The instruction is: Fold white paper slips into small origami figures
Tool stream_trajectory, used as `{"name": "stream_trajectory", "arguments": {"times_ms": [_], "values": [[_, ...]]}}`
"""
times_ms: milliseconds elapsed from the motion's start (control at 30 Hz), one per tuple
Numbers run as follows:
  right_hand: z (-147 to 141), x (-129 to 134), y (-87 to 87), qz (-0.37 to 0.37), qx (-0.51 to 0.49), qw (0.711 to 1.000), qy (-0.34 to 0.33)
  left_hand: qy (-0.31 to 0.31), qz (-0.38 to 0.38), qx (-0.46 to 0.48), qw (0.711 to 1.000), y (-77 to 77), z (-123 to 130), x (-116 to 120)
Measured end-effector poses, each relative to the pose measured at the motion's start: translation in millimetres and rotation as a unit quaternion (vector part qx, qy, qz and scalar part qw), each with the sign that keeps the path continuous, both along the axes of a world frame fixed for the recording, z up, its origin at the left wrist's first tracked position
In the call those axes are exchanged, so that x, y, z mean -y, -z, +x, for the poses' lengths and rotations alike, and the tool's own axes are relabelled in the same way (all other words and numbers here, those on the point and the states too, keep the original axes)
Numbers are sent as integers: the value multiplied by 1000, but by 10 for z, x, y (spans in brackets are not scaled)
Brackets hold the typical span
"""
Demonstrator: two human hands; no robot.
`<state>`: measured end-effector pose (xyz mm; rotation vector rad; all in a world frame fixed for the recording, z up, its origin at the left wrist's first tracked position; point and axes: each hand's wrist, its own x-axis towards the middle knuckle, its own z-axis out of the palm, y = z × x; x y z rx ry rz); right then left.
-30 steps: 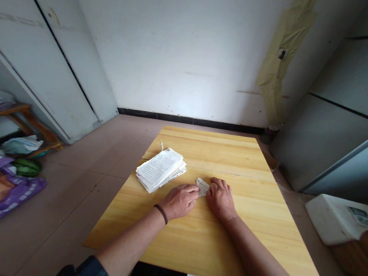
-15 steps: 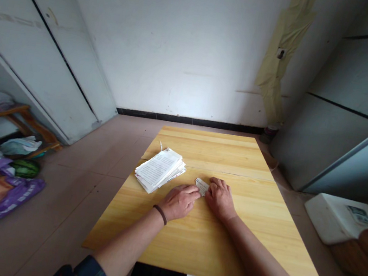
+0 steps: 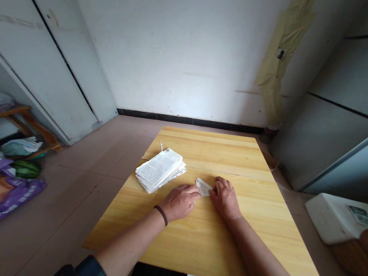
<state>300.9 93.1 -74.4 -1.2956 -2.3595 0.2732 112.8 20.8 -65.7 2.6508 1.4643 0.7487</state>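
A small folded piece of printed paper (image 3: 202, 187) lies on the light wooden table (image 3: 223, 239) between my two hands. My left hand (image 3: 181, 200), with a dark band at the wrist, is closed, its fingertips pressing the paper's lower left edge. On the other side my right hand (image 3: 226, 199) is closed too, with thumb and fingers at the paper's right end. Its fingers hide part of that end. Left of the hands rests a loose stack of printed sheets (image 3: 160, 168), its edges uneven, with a thin strip sticking up behind it.
A white wall (image 3: 184, 53) rises behind the table. Purple bags (image 3: 18, 197) and a watermelon (image 3: 26, 169) sit on the floor at left, near a wooden rack (image 3: 36, 125). A white box (image 3: 336, 217) stands at right beside a grey cabinet (image 3: 312, 131).
My right hand has shifted slightly right, uncovering more of the folded paper. My left hand has stayed almost in place, and the stack has not moved.
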Motion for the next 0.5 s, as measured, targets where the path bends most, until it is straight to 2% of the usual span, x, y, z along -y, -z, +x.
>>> {"name": "stream_trajectory", "arguments": {"times_ms": [167,367,500], "values": [[62,13,19,32,-22,999,-1,-10,-1,-9,1000,4,13,3],[148,185,-71,75,13,988,-136,-16,-4,-3,1000,2,28,6],[184,228,-114,69,47,983,-163,-14,-2,12,1000,8,23,6]]}}
